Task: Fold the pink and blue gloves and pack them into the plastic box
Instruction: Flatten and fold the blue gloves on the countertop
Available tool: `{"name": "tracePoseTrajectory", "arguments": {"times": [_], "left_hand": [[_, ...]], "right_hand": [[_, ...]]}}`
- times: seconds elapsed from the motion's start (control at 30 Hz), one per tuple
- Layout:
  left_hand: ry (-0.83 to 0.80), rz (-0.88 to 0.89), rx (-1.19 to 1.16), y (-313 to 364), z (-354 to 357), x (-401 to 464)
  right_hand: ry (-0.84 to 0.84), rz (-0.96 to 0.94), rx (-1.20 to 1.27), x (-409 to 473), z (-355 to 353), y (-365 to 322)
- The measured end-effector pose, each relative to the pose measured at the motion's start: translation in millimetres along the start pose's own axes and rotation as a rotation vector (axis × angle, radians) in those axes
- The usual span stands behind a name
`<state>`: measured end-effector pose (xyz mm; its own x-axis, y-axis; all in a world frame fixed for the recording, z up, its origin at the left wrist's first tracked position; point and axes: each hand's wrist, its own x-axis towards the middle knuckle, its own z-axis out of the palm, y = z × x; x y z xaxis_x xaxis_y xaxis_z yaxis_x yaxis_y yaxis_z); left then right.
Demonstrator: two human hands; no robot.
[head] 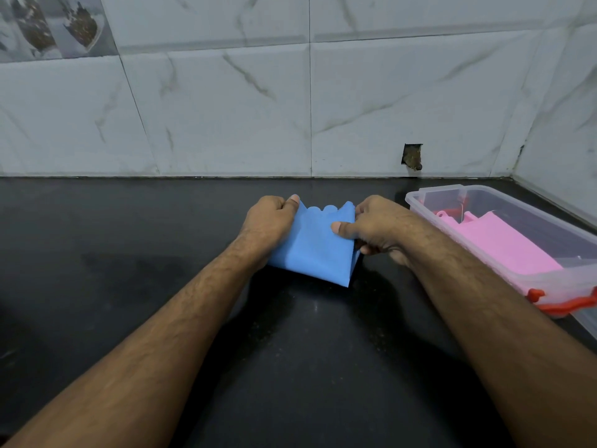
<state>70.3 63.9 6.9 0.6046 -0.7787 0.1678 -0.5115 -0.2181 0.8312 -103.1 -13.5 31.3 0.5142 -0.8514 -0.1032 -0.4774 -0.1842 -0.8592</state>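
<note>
Left hand (270, 221) pinches blue glove (315, 247) at its left edge, thumb on top. Glove folded, mid-counter (129, 253), scalloped edge toward wall. Right hand (371, 226) grips its right edge. Pink glove (504, 244) lies inside box (484, 253) at counter's right edge.

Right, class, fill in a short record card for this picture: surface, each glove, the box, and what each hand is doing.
surface: black countertop against a tiled wall
blue glove: folded, held just above the countertop
pink glove: lying inside the plastic box
plastic box: clear, open, red latch, to the right
left hand: pinches the blue glove's left edge
right hand: pinches its right edge
</note>
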Motion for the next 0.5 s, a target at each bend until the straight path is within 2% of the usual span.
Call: {"name": "tracePoseTrajectory", "arguments": {"times": [0.1,0.2,0.3,0.5], "left_hand": [[-0.121,-0.069,-0.057,3,-9,-1],[-0.337,-0.160,-0.107,10,-23,-7],[-0.521,-0.152,-0.184,11,-32,-12],[-0.490,-0.203,-0.146,9,-29,-15]], "right_hand": [[0.068,-0.009,0.071,3,-1,2],[0.166,-0.045,0.110,5,-1,3],[0.264,-0.105,-0.036,5,0,1],[0.319,-0.127,-0.295,12,6,6]]}}
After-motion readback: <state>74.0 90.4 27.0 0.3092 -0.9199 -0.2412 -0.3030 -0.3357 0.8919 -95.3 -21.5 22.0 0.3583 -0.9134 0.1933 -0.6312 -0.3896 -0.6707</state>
